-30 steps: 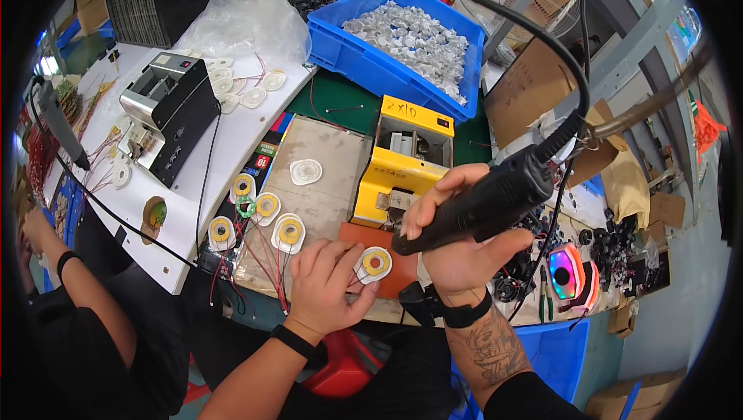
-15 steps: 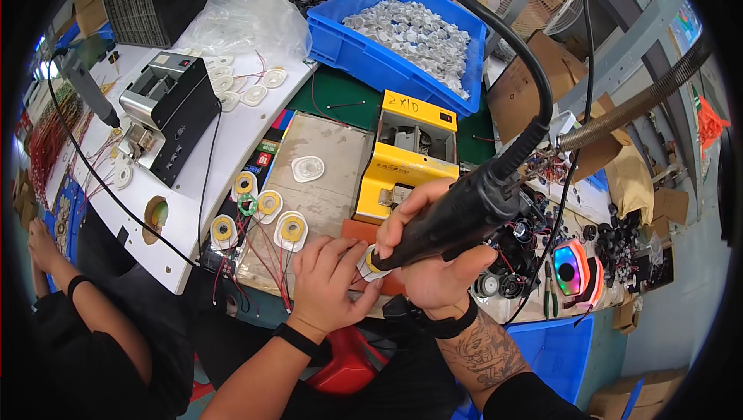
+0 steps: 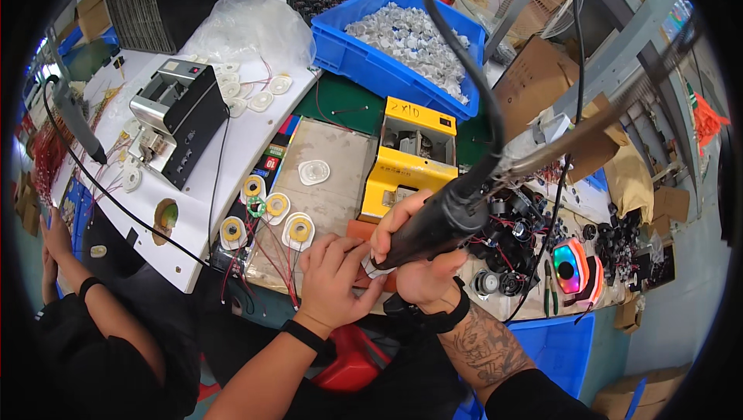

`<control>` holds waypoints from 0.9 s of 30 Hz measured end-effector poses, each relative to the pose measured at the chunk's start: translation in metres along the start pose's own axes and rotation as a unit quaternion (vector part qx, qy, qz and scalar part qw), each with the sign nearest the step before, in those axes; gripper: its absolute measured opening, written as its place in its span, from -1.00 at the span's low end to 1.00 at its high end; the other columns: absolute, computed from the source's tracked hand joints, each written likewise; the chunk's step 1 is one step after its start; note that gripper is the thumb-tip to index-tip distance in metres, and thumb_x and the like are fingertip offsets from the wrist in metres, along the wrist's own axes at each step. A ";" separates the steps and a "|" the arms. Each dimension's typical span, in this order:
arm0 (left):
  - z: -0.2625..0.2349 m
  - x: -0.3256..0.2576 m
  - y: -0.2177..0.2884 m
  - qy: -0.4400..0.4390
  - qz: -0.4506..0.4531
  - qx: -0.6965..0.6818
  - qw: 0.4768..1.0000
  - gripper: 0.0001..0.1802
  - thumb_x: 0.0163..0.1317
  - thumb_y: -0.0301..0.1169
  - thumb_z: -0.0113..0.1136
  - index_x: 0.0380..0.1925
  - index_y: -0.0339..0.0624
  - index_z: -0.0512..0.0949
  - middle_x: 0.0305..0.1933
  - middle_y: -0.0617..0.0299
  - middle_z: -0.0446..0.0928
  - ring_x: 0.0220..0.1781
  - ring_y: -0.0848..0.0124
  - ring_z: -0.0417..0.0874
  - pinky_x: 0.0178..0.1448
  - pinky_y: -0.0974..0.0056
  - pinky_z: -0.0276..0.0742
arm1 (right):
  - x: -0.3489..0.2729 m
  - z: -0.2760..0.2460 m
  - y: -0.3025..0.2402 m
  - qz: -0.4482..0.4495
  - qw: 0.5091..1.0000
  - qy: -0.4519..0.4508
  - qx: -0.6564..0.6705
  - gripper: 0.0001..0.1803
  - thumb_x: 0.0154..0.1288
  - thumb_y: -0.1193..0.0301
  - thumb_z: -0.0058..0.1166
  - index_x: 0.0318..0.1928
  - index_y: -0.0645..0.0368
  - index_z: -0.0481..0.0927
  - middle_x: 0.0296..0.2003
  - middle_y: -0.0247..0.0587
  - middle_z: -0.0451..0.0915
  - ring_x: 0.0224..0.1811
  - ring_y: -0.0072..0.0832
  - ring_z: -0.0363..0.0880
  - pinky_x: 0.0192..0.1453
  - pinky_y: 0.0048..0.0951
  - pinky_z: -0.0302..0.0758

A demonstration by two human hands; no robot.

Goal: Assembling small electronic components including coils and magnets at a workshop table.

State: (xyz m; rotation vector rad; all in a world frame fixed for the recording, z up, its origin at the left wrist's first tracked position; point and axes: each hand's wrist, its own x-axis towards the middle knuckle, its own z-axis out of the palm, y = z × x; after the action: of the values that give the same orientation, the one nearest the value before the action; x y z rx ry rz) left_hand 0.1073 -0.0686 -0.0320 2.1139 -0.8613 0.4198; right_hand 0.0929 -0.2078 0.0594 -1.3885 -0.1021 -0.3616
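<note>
My right hand (image 3: 418, 253) is wrapped round a black corded electric screwdriver (image 3: 437, 222), its upper end leaning towards the right. The tool's tip reaches down to a small white plastic part (image 3: 373, 267), mostly hidden by my fingers. My left hand (image 3: 334, 274) has closed its fingers on that part, over an orange-brown pad (image 3: 361, 229). Just beyond stands a yellow screw feeder (image 3: 406, 161). To the left of my left hand lie several white oval parts with yellow rings (image 3: 298, 231) and red wires. A plain white oval part (image 3: 314, 172) rests on the worn board (image 3: 334, 145).
Behind the feeder sits a blue bin (image 3: 387, 72) of small whitish pieces. A black-and-silver feeder (image 3: 174, 122) stands on the white table at left, where a co-worker's hands (image 3: 56, 246) show. Black housings, wires and a glowing orange device (image 3: 569, 269) lie at right. The screwdriver's cable (image 3: 472, 72) hangs overhead.
The screwdriver has shifted slightly left and its cable has swung left. The yellow ring under its tip no longer shows. My left hand keeps its grip, and the co-worker's hands have moved.
</note>
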 end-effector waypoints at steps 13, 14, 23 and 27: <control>-0.003 0.000 0.011 0.011 0.027 -0.001 1.000 -0.48 0.09 -0.16 0.43 0.05 -0.11 0.63 0.08 0.20 0.54 0.22 0.09 0.46 0.29 -0.03 0.19 | -0.009 -0.053 -0.116 -0.110 0.993 0.012 -0.034 -0.05 0.22 -0.55 -0.07 0.03 0.16 0.29 -0.50 -0.23 0.47 -0.56 -0.45 0.51 -0.43 -0.38 0.53; -0.005 -0.001 0.014 0.018 0.012 0.001 1.000 -0.53 0.11 -0.21 0.43 0.02 -0.12 0.63 0.05 0.18 0.55 0.19 0.08 0.48 0.26 0.00 0.23 | -0.017 -0.062 -0.127 -0.098 0.993 0.007 -0.059 -0.06 0.24 -0.52 -0.04 0.04 0.17 0.28 -0.50 -0.23 0.47 -0.57 -0.46 0.51 -0.44 -0.39 0.52; -0.015 -0.024 0.032 -0.011 0.083 -0.017 0.996 -0.85 0.13 -0.48 0.42 -0.34 -0.17 0.61 -0.30 0.12 0.57 -0.17 0.09 0.58 -0.08 0.08 0.45 | -0.086 -0.125 -0.164 -0.018 0.997 0.052 -0.054 -0.05 0.22 -0.37 0.21 0.06 0.38 0.44 -0.47 -0.24 0.53 -0.53 -0.58 0.47 -0.44 -0.54 0.45; -0.012 -0.011 0.044 -0.026 0.064 0.005 0.998 -0.85 0.15 -0.45 0.42 -0.34 -0.17 0.61 -0.32 0.13 0.56 -0.17 0.10 0.59 -0.10 0.08 0.45 | -0.098 -0.136 -0.161 -0.032 0.996 0.083 -0.015 -0.11 0.29 -0.29 0.21 0.12 0.37 0.41 -0.35 -0.22 0.55 -0.42 -0.57 0.52 -0.39 -0.53 0.49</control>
State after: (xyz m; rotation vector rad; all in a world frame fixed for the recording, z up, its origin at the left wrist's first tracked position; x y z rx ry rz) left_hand 0.0684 -0.0742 -0.0056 2.0938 -1.0301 0.4376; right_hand -0.0678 -0.3437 0.1579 -1.3809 -0.0050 -0.5329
